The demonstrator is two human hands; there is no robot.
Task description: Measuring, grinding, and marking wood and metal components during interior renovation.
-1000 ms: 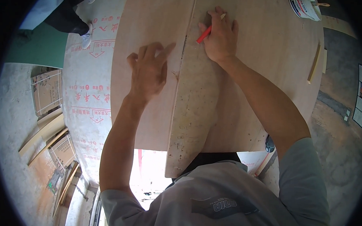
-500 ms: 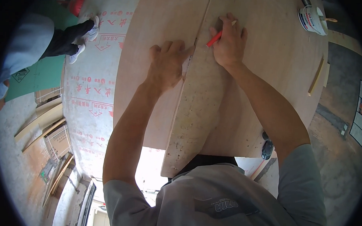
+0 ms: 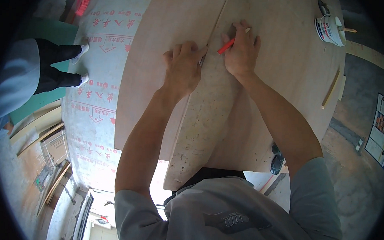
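Observation:
My right hand [image 3: 242,55] rests on a long, stained wooden board [image 3: 196,128], its fingers closed around a red pencil [image 3: 226,46]. The pencil's pale tip points away from me, past the fingers. To its left, my left hand [image 3: 183,69] lies at the board's left edge with curled fingers. A thin dark item [image 3: 203,59] shows by its thumb and forefinger; its kind is hard to make out. Under the board spreads a large reddish plywood sheet [image 3: 146,57], showing on both sides of it.
A white bucket [image 3: 328,30] with a brush handle stands at the right. A wood strip [image 3: 331,88] lies near the sheet's right edge, and a dark power tool [image 3: 277,162] by my right elbow. At the left, a person [image 3: 48,62] stands on printed floor covering [image 3: 91,111].
The person at the left has changed position, with the feet now farther apart. My view has shifted slightly. Both hands remain near the board, and the red pencil stays in my right hand.

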